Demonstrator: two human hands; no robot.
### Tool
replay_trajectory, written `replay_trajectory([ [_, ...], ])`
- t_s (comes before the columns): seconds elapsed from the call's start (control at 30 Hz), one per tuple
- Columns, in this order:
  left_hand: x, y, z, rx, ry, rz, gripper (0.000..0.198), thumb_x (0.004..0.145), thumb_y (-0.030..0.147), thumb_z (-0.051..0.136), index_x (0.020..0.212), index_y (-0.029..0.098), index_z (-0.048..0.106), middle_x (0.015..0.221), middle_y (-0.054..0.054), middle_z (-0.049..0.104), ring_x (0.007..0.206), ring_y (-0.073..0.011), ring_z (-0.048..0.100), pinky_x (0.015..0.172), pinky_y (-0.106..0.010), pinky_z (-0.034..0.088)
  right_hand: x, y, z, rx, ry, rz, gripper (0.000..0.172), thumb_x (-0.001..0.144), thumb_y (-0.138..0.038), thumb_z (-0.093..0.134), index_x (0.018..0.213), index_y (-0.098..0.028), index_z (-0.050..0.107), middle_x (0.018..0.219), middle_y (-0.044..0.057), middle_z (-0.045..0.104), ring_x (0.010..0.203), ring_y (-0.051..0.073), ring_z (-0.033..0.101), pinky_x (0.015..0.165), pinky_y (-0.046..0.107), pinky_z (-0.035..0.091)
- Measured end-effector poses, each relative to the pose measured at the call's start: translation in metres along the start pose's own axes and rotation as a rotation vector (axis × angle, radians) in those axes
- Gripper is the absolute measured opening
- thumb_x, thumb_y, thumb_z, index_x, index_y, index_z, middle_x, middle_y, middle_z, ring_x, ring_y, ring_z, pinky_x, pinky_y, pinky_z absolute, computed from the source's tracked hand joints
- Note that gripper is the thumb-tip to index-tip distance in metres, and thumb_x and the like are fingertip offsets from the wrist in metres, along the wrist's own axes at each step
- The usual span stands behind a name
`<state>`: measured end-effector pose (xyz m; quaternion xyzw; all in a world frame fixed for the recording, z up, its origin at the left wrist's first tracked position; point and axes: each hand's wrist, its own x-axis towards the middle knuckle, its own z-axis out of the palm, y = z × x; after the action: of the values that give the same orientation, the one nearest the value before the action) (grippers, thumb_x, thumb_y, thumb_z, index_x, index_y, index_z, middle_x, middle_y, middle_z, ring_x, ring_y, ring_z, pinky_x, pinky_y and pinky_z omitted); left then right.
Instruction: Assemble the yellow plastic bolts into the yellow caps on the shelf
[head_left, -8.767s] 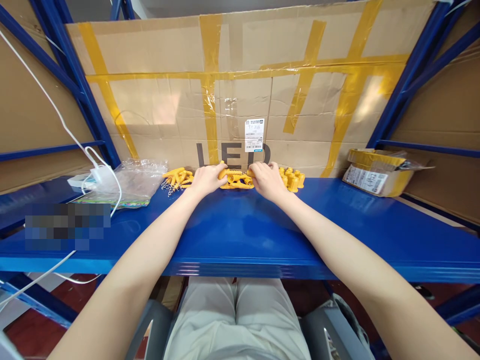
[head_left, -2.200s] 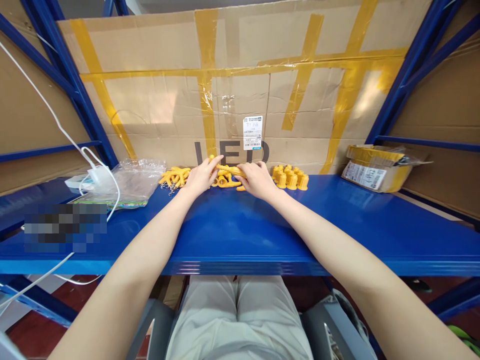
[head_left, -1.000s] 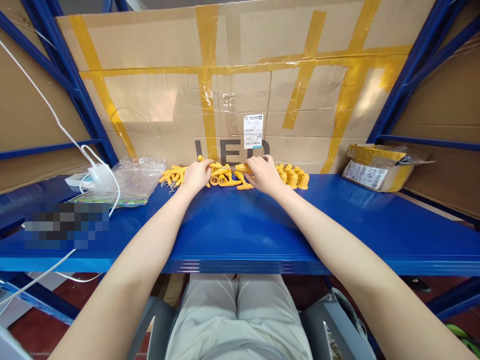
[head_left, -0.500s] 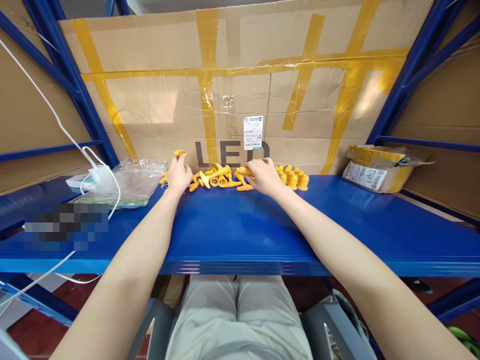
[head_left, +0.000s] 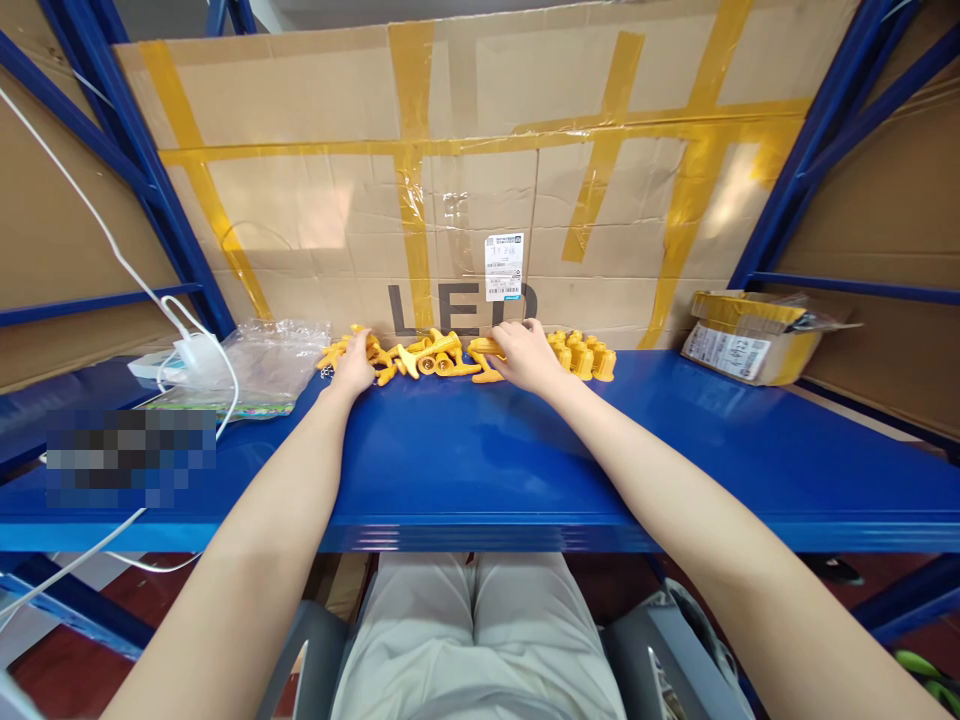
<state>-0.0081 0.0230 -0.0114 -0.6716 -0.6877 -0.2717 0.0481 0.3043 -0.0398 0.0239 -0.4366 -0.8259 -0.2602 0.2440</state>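
At the left end of a loose heap of yellow plastic pieces (head_left: pixel 442 358), my left hand (head_left: pixel 356 368) is lowered with its fingers bent around a yellow T-shaped piece (head_left: pixel 358 329); part of its grip is hidden. My right hand (head_left: pixel 525 355) is closed on a yellow plastic part (head_left: pixel 487 346), which points left from its fingers above another piece on the shelf. Some pieces in the heap are T-shaped, others are hollow tubes. Just right of my right hand, several yellow cup-like parts (head_left: pixel 583 357) stand upright in a tight group.
A taped cardboard sheet (head_left: pixel 315 220) rises behind the blue shelf (head_left: pixel 480 460). Clear plastic bags (head_left: pixel 262 365) and a white charger (head_left: pixel 196 352) with cables lie at left, near a blurred dark object (head_left: pixel 131 455). An opened cardboard box (head_left: pixel 750 340) sits at right.
My left hand has come down into the left end of the heap with the yellow piece. My right hand stays nearly in place, still holding its part.
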Motion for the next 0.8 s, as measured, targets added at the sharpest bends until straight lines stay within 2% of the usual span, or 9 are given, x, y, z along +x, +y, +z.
replay_trajectory([
  [0.1, -0.003, 0.003, -0.002, -0.084, 0.013, -0.074, 0.07, 0.079, 0.009, 0.043, 0.146, 0.022, 0.026, 0.145, -0.014, 0.045, 0.131, -0.0245, 0.047, 0.107, -0.042, 0.039, 0.0, -0.001, -0.001, -0.005, -0.007, 0.011, 0.018, 0.089, -0.022, 0.047, 0.101, -0.014, 0.058, 0.102, 0.014, 0.065, 0.096, 0.028, 0.054, 0.09, 0.042, 0.029],
  [0.17, -0.004, 0.006, -0.003, -0.094, 0.023, -0.066, 0.065, 0.081, 0.009, 0.04, 0.144, 0.021, 0.03, 0.146, -0.013, 0.044, 0.134, -0.0223, 0.043, 0.11, -0.04, 0.036, 0.002, 0.0, -0.004, -0.019, 0.0, 0.075, 0.018, 0.088, -0.024, 0.049, 0.099, -0.014, 0.06, 0.101, 0.015, 0.064, 0.097, 0.028, 0.054, 0.088, 0.042, 0.032],
  [0.27, -0.004, 0.008, -0.003, -0.052, 0.046, -0.076, 0.061, 0.083, 0.01, 0.038, 0.143, 0.019, 0.035, 0.151, -0.013, 0.036, 0.139, -0.0232, 0.035, 0.114, -0.041, 0.029, 0.005, 0.009, -0.012, -0.029, 0.038, 0.265, 0.022, 0.087, -0.032, 0.051, 0.091, -0.014, 0.063, 0.104, 0.017, 0.062, 0.1, 0.031, 0.055, 0.082, 0.042, 0.038],
  [0.37, -0.005, 0.007, -0.002, -0.029, 0.059, -0.122, 0.06, 0.085, 0.012, 0.037, 0.144, 0.018, 0.036, 0.155, -0.014, 0.026, 0.14, -0.0253, 0.034, 0.114, -0.04, 0.03, 0.008, 0.026, -0.029, 0.007, 0.034, 0.481, 0.027, 0.086, -0.038, 0.051, 0.087, -0.015, 0.066, 0.1, 0.017, 0.064, 0.097, 0.031, 0.058, 0.078, 0.041, 0.042],
  [0.47, -0.004, 0.004, -0.001, -0.039, 0.082, -0.117, 0.059, 0.085, 0.013, 0.037, 0.144, 0.018, 0.038, 0.154, -0.015, 0.026, 0.138, -0.0237, 0.038, 0.113, -0.035, 0.033, 0.004, 0.047, -0.046, 0.03, -0.166, 0.751, 0.028, 0.083, -0.037, 0.055, 0.093, -0.013, 0.067, 0.093, 0.018, 0.067, 0.093, 0.03, 0.063, 0.076, 0.038, 0.045],
  [0.57, -0.004, 0.001, 0.0, -0.031, 0.09, -0.114, 0.057, 0.086, 0.015, 0.038, 0.142, 0.017, 0.04, 0.15, -0.016, 0.031, 0.133, -0.024, 0.044, 0.112, -0.034, 0.036, -0.005, 0.071, -0.054, 0.003, -0.308, 0.931, 0.036, 0.078, -0.036, 0.061, 0.105, -0.012, 0.066, 0.103, 0.021, 0.067, 0.099, 0.032, 0.063, 0.075, 0.036, 0.048],
  [0.63, -0.003, 0.001, 0.001, -0.026, 0.089, -0.107, 0.055, 0.086, 0.016, 0.038, 0.141, 0.017, 0.041, 0.147, -0.016, 0.035, 0.131, -0.0239, 0.046, 0.111, -0.035, 0.036, -0.014, 0.088, -0.052, 0.015, -0.424, 0.973, 0.037, 0.075, -0.033, 0.065, 0.104, -0.012, 0.067, 0.103, 0.021, 0.067, 0.097, 0.031, 0.065, 0.071, 0.035, 0.05],
  [0.7, -0.003, 0.001, 0.002, -0.026, 0.082, -0.092, 0.054, 0.087, 0.017, 0.037, 0.141, 0.018, 0.041, 0.146, -0.016, 0.037, 0.132, -0.0232, 0.044, 0.111, -0.035, 0.035, -0.022, 0.104, -0.046, 0.046, -0.513, 0.966, 0.03, 0.072, -0.03, 0.068, 0.097, -0.014, 0.069, 0.09, 0.018, 0.07, 0.087, 0.029, 0.067, 0.065, 0.034, 0.051],
  [0.8, -0.003, 0.004, 0.003, -0.018, 0.058, -0.066, 0.056, 0.087, 0.017, 0.034, 0.142, 0.016, 0.039, 0.148, -0.017, 0.036, 0.137, -0.0253, 0.037, 0.115, -0.042, 0.028, -0.029, 0.115, -0.036, 0.194, -0.665, 0.985, 0.019, 0.072, -0.026, 0.07, 0.088, -0.015, 0.069, 0.07, 0.011, 0.068, 0.069, 0.024, 0.067, 0.056, 0.031, 0.051],
])
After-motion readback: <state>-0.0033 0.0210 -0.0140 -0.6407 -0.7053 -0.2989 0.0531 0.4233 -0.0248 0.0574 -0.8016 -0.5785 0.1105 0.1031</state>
